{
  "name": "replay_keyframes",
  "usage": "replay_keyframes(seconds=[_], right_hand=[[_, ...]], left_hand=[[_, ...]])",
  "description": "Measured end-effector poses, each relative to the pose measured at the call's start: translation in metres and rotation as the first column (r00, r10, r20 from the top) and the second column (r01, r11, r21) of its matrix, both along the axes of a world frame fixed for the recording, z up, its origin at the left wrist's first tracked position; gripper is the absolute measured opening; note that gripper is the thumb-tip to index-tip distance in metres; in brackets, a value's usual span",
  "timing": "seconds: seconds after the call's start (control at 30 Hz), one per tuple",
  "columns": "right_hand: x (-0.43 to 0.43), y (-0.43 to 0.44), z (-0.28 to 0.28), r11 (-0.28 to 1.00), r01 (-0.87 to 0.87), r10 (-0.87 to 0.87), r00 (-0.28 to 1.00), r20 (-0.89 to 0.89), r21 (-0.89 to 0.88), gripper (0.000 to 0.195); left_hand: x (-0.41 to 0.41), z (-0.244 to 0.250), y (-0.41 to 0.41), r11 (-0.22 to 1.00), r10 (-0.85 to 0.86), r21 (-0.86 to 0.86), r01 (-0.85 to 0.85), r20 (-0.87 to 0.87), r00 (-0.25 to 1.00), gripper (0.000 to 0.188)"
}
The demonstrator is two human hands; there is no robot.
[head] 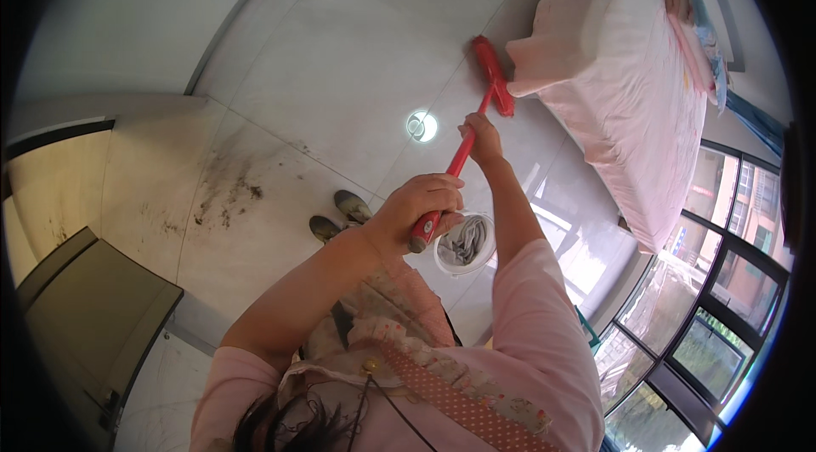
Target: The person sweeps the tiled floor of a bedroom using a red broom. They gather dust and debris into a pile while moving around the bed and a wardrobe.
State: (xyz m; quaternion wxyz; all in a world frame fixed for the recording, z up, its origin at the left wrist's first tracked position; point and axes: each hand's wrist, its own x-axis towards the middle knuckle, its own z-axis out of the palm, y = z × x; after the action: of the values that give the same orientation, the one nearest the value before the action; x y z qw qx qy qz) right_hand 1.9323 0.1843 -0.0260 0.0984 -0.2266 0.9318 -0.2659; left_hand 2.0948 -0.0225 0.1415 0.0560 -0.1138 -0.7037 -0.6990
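Both hands grip the red pole of a mop-like floor tool. My left hand (417, 206) is closed around the thick end of the red handle (460, 156), close to its butt. Farther down the pole, my right hand (482, 136) holds it near the head. The long red head (493, 76) lies on the tiled floor, beside the hanging pink bed cover (574, 63). Below the handle, partly behind my left hand, stands a white bucket (464, 268) with grey cloth (468, 240) in it.
Dark dirt smears (229, 197) mark the pale floor tiles on the left. An open door (95, 312) stands at the lower left. Tall windows (695, 286) are at the right, past the bed. My shoes (338, 213) are on the floor left of the bucket.
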Motion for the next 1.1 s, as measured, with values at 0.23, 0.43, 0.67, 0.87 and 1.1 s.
replay_keyframes(seconds=[0.23,0.43,0.67,0.87,1.1], right_hand=[[0.075,-0.061,0.036,0.955,0.039,-0.025,0.998,0.052,-0.293,0.008],[0.12,-0.085,0.132,0.894,-0.188,0.287,0.937,0.199,-0.407,0.011],[0.15,-0.053,0.168,0.937,-0.026,0.088,0.983,0.162,-0.349,0.013],[0.145,0.005,0.108,0.963,0.133,-0.122,0.991,0.061,-0.234,0.013],[0.168,-0.033,0.069,0.979,0.061,-0.03,0.987,0.157,-0.196,0.008]], left_hand=[[0.018,0.071,-0.019,0.987,0.022,-0.152,-0.06,-0.237,0.971,0.024],[0.028,0.176,-0.009,0.961,-0.218,-0.216,0.17,-0.219,0.951,0.025],[0.047,0.193,0.012,0.968,-0.252,-0.071,0.241,-0.285,0.925,0.014],[0.044,0.127,0.01,0.972,-0.188,0.121,0.203,-0.125,0.974,0.016],[0.1,0.079,-0.023,0.989,0.066,0.136,-0.063,-0.016,0.998,0.029]])
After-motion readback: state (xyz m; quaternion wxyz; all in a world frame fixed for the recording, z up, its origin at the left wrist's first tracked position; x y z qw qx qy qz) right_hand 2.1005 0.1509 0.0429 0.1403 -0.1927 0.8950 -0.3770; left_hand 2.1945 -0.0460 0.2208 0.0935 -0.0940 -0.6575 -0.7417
